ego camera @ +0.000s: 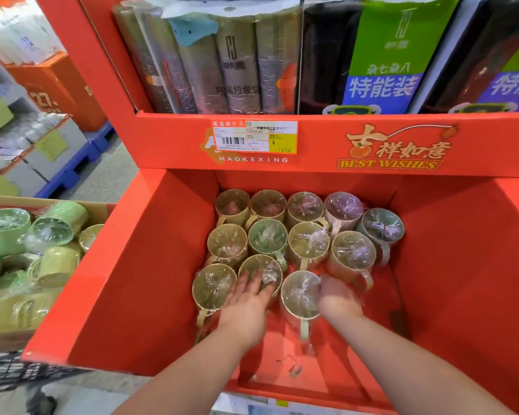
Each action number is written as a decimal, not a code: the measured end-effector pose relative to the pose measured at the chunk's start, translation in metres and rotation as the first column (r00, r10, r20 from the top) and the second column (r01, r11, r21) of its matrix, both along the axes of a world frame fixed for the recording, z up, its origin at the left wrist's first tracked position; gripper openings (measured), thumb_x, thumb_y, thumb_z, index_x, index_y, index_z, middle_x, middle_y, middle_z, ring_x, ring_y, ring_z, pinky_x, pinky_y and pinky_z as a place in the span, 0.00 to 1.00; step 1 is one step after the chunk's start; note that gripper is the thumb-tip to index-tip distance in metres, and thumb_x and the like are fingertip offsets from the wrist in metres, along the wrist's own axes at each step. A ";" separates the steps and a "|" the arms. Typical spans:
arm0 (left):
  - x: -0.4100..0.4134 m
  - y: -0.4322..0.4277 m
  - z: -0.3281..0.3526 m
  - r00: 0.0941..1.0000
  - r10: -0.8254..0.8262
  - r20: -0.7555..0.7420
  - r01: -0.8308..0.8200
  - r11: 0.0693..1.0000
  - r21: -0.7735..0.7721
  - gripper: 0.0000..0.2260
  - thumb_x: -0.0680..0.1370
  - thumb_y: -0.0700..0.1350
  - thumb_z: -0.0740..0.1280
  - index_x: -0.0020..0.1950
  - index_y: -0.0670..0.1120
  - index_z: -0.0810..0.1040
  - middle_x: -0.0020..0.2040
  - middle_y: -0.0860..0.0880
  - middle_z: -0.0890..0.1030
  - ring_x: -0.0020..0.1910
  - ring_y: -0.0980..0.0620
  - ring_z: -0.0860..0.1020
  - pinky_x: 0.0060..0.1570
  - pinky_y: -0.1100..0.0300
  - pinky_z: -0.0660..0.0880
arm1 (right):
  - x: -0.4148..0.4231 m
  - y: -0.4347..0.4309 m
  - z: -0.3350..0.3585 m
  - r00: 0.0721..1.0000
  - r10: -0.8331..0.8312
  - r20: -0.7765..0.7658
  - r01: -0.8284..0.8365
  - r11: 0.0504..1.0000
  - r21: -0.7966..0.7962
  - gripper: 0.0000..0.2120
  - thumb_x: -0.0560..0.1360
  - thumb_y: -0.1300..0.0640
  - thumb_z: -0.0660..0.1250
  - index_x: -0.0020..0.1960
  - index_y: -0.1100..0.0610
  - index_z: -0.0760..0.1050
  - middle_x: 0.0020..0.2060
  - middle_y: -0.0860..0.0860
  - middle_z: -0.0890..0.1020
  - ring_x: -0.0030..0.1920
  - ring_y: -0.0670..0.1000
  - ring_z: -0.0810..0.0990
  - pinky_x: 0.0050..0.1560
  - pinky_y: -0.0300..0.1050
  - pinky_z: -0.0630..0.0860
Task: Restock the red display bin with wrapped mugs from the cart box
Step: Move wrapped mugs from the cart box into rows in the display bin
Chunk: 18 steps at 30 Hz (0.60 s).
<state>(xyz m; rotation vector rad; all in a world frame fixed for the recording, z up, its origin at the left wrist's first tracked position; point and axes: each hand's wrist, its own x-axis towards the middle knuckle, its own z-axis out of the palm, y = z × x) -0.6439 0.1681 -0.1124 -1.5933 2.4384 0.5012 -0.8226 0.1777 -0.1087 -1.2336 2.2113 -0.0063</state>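
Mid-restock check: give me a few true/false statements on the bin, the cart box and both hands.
1. The mugs in the red bin stand mouth up. True.
2. The left hand is reaching into the cart box. False: it rests, fingers straight, on mugs in the bin.
3. The cart box is empty. False: wrapped green mugs lie in it.
4. The right hand is beside the front mug. True.
5. Mugs cover the whole bin floor. False: bare floor shows at the front.
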 end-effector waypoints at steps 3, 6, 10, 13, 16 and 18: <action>-0.001 0.001 0.000 1.000 0.009 -0.004 -0.009 1.000 -0.009 0.27 0.80 0.42 0.57 0.76 0.56 0.54 0.79 0.51 0.45 0.77 0.45 0.42 0.74 0.51 0.41 | -0.008 0.000 0.002 0.999 0.039 0.009 -0.039 0.999 0.015 0.17 0.79 0.51 0.54 0.62 0.56 0.72 0.61 0.58 0.78 0.62 0.58 0.76 0.57 0.48 0.73; -0.002 0.000 -0.002 1.000 0.017 -0.005 -0.017 1.000 -0.010 0.28 0.79 0.40 0.58 0.76 0.57 0.54 0.78 0.51 0.45 0.77 0.45 0.42 0.74 0.51 0.41 | -0.020 0.004 0.002 1.000 0.013 0.018 -0.014 1.000 0.013 0.18 0.79 0.49 0.55 0.61 0.58 0.73 0.60 0.58 0.78 0.61 0.59 0.77 0.57 0.48 0.74; -0.002 0.000 -0.004 1.000 0.024 -0.011 -0.024 1.000 -0.013 0.29 0.78 0.38 0.59 0.76 0.57 0.55 0.78 0.51 0.44 0.77 0.45 0.42 0.74 0.51 0.41 | -0.027 0.004 0.003 1.000 -0.011 0.010 0.011 1.000 0.002 0.19 0.80 0.47 0.55 0.61 0.59 0.72 0.61 0.58 0.77 0.62 0.59 0.75 0.57 0.47 0.72; -0.002 0.000 -0.005 1.000 0.019 -0.016 -0.019 1.000 -0.018 0.28 0.78 0.39 0.58 0.75 0.57 0.56 0.78 0.51 0.45 0.77 0.44 0.43 0.74 0.50 0.42 | -0.014 -0.006 0.001 1.000 0.014 -0.001 -0.014 1.000 -0.004 0.17 0.80 0.50 0.55 0.62 0.59 0.71 0.62 0.59 0.76 0.63 0.59 0.75 0.58 0.48 0.72; -0.002 -0.002 -0.005 0.999 0.029 -0.014 -0.029 0.999 -0.018 0.27 0.78 0.41 0.58 0.75 0.57 0.56 0.79 0.51 0.46 0.77 0.44 0.43 0.74 0.50 0.42 | -0.003 -0.014 -0.001 1.000 0.022 -0.006 -0.022 0.999 -0.026 0.16 0.80 0.53 0.55 0.63 0.60 0.71 0.63 0.59 0.76 0.64 0.59 0.75 0.59 0.49 0.72; -0.001 -0.004 -0.006 1.000 0.025 -0.013 -0.025 1.000 -0.011 0.27 0.78 0.41 0.58 0.75 0.57 0.56 0.79 0.51 0.45 0.77 0.45 0.42 0.74 0.51 0.40 | -0.004 -0.019 -0.004 1.000 0.001 -0.011 -0.001 0.999 -0.042 0.16 0.80 0.54 0.55 0.63 0.59 0.71 0.63 0.59 0.76 0.64 0.59 0.75 0.59 0.49 0.72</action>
